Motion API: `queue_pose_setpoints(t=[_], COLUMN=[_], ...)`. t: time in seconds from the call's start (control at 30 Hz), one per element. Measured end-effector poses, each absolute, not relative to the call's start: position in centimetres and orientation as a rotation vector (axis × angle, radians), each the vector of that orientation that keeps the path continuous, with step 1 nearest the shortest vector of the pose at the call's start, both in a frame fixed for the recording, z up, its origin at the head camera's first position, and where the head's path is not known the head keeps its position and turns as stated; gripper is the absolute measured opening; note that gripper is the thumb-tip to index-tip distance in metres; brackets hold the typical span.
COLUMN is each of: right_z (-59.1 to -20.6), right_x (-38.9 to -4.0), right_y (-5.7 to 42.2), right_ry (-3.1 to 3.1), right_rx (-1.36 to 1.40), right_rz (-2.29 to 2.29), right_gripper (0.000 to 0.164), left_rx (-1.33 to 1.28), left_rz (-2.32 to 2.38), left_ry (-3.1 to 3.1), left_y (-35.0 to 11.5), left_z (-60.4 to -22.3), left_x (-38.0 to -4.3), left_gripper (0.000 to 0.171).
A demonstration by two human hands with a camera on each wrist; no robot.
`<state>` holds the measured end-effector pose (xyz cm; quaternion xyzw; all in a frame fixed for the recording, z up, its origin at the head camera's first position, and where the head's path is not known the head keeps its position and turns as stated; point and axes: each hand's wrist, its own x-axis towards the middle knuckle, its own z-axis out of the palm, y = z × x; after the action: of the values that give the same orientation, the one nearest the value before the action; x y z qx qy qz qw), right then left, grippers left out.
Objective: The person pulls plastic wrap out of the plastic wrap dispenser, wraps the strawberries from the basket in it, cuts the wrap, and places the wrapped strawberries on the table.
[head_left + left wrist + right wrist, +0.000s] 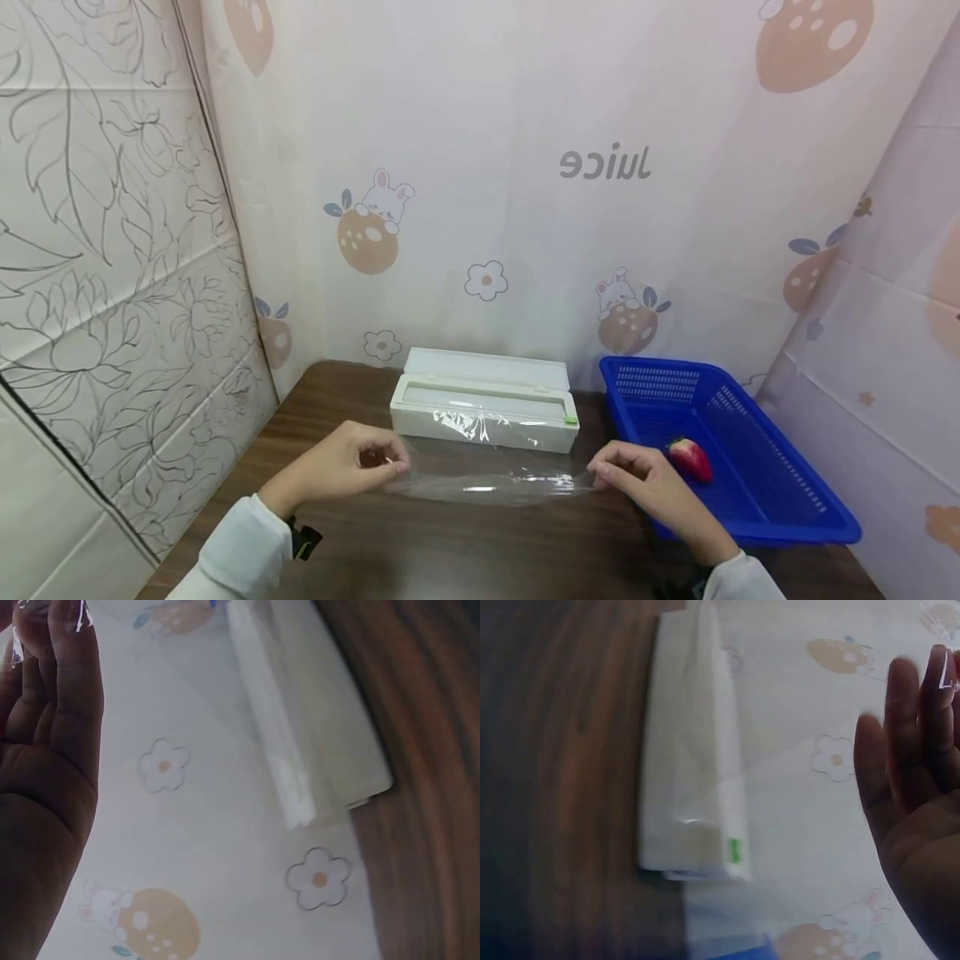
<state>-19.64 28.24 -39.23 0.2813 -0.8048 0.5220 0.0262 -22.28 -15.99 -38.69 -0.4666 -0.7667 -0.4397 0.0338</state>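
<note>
Clear plastic wrap [495, 487] stretches between my two hands, its near edge bunched into a band. My left hand [348, 462] pinches one corner between thumb and fingers, while my right hand [648, 483] pinches the opposite corner. From this band the film runs back to a long white wrap dispenser box [483, 417], whose lid [487, 367] stands raised behind it. A small green piece [571, 420] sits at the box's right end. In both wrist views the box shows blurred, with fingertips partly cut off at the frame edge.
To the right stands a blue plastic basket [780, 467] with a red and pale strawberry-like fruit [690, 460] in it, close beside my right hand. The brown wooden table [450, 558] ends at printed cloth walls [487, 208] behind and at both sides.
</note>
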Motion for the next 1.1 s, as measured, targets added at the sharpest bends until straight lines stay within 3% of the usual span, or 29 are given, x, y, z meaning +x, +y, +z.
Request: queue_pose_setpoints(t=[0.17, 0.4, 0.9, 1.1], right_z=[-42.4, -45.6, -47.0, -47.1], right_x=[-19.0, -18.6, -18.3, -18.1], right_y=[27.5, 27.6, 27.4, 27.8], right_ry=[-2.532, -2.627, -2.629, -2.728], right_rx=[0.967, 1.144, 1.382, 1.349], right_rz=[1.61, 1.559, 1.135, 1.096], right_gripper=[0.012, 0.01, 0.018, 0.016], left_rx=[-1.557, -1.513, -1.507, -1.457], left_rz=[-1.374, -1.321, -1.163, -1.2], left_ry=[-2.425, -2.515, -2.5, -2.639], left_y=[-15.6, -15.5, -16.6, -17.4], left_z=[-41.8, -45.2, -48.3, -48.4], left_x=[-21.6, -21.0, -21.3, -21.0], left_gripper=[0.012, 0.019, 0.011, 0.005])
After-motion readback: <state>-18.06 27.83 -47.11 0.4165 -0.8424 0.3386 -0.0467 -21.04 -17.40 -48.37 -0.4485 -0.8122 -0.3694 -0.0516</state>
